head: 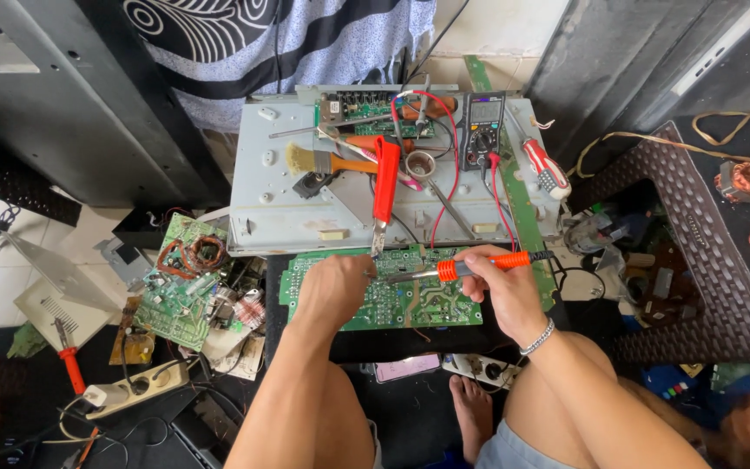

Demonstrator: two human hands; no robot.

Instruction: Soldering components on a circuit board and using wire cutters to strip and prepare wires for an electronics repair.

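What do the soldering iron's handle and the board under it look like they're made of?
Soldering iron: orange grip looks like matte plastic or rubber, ribbed near the metal shaft. Green circuit board: seemingly rigid laminate with a glossy green coat and pale traces.

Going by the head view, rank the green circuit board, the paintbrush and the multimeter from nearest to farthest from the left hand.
From the left hand:
1. Green circuit board, directly under the hand.
2. Paintbrush, up on the grey metal panel, just left of the hand.
3. Multimeter, at the panel's far right end.
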